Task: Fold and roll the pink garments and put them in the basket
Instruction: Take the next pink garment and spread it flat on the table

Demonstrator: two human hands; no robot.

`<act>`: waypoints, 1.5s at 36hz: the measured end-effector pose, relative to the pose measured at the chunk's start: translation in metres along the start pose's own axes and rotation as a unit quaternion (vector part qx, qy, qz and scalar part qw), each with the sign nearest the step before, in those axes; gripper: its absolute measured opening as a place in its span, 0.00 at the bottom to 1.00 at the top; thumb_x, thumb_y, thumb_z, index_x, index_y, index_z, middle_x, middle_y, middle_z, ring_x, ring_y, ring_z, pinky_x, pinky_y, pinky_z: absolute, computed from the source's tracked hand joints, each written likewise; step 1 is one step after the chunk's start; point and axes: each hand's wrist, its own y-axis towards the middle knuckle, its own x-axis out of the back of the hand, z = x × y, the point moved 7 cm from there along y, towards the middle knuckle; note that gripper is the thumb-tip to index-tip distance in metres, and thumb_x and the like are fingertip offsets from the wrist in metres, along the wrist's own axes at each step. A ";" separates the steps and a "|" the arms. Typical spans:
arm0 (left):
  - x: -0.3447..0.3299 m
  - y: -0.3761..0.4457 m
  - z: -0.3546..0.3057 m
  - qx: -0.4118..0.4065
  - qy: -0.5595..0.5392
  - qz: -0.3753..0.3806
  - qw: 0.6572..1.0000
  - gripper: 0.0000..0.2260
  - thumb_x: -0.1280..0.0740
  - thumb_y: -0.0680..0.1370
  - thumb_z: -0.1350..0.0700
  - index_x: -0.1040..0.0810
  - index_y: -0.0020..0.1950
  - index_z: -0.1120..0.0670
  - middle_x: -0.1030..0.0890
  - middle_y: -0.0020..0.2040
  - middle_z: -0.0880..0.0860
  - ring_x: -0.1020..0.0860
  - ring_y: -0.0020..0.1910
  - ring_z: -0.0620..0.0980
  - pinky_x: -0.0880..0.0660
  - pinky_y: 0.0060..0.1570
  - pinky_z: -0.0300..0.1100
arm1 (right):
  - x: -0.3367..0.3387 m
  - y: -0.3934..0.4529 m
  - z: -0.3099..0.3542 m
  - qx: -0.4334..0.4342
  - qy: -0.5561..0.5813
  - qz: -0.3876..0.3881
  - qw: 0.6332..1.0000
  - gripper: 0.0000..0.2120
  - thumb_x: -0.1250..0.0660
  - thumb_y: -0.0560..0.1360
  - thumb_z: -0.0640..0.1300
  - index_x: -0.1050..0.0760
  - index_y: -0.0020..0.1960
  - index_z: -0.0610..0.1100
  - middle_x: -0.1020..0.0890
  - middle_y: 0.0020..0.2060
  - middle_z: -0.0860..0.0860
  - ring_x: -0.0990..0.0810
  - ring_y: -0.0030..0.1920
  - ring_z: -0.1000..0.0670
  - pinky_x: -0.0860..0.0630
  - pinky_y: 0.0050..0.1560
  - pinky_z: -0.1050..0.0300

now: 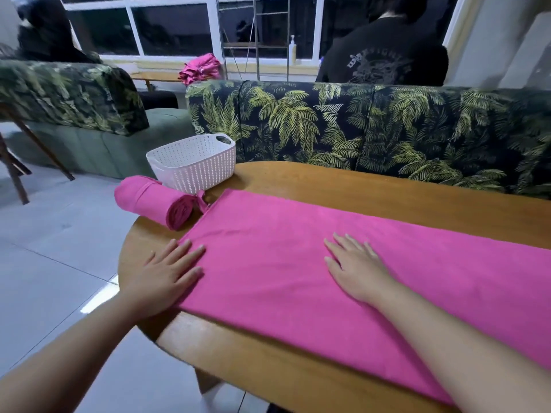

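Both hands lie flat with straight fingers: the left hand (pixel 171 272) presses the near end of the folded pink strip (pixel 298 263) on the table (pixel 357 186), the right hand (pixel 354 268) its middle. The strip looks folded but not yet rolled. One finished roll (pixel 155 202) sits beside the basket (pixel 193 162), not in it. The basket appears empty.
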 end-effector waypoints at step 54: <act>-0.006 0.045 -0.308 -0.081 -0.039 -0.017 0.996 0.28 0.56 0.77 0.40 0.49 0.78 0.44 0.52 0.79 0.51 0.58 0.78 0.57 0.56 0.70 0.66 | 0.030 -0.050 -0.189 -0.185 -0.013 -0.009 0.983 0.28 0.52 0.82 0.56 0.55 0.79 0.52 0.57 0.78 0.50 0.62 0.77 0.47 0.64 0.73 0.40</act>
